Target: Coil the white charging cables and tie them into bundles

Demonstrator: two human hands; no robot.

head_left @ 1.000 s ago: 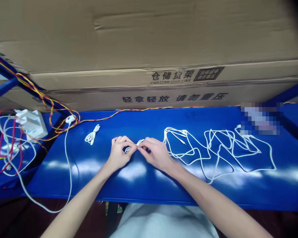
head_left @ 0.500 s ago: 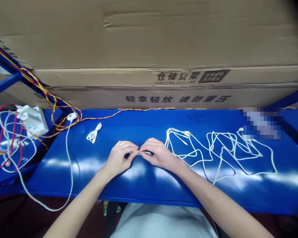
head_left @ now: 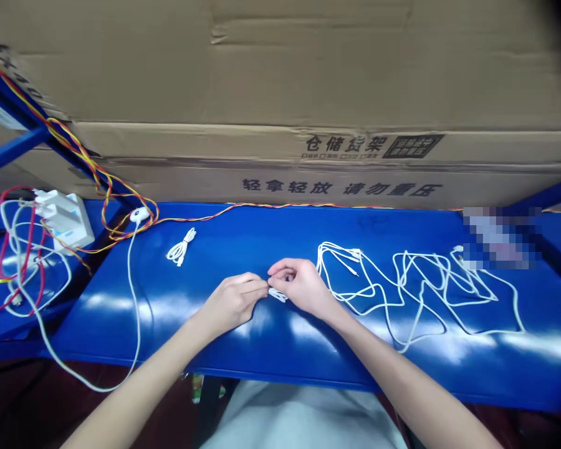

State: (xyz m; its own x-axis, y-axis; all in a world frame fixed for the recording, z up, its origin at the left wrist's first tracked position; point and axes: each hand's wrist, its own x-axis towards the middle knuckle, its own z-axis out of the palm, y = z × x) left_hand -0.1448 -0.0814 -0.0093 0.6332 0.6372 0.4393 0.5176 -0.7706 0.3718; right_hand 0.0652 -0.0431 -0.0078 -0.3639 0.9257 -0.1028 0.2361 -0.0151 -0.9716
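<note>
Presently, the short white cable (head_left: 277,295) sits on or just above the blue steel shelf (head_left: 308,349), near mid-shelf and between the two hands. Its visible length is slight, its long axis running roughly side to side and dipping toward the right. It lies nearer the right hand (head_left: 300,288), tucked just below the curled fingers, while the left hand (head_left: 231,304) reaches it from the left, with fingertips at or just beside its left end. Both hands are partly closed and curved inward, not spread flat. Contact is evident or nearly so, but the fingers hide the cable too much to confirm a firm hold by either hand.

A small coiled white cable (head_left: 181,247) lies to the left, and a loose tangle of white cable (head_left: 421,280) spreads to the right. A white power adapter (head_left: 64,219) stands at far left among red and white wires (head_left: 16,262). Along the shelf's back edge runs a twisted red-and-yellow wire (head_left: 201,218). A pixelated patch (head_left: 500,237) obscures one item at right.

Black Chinese print on the cardboard carton (head_left: 262,75) reads "仓储货架" and "轻拿轻放 请勿重压". No brand name is legible.
</note>
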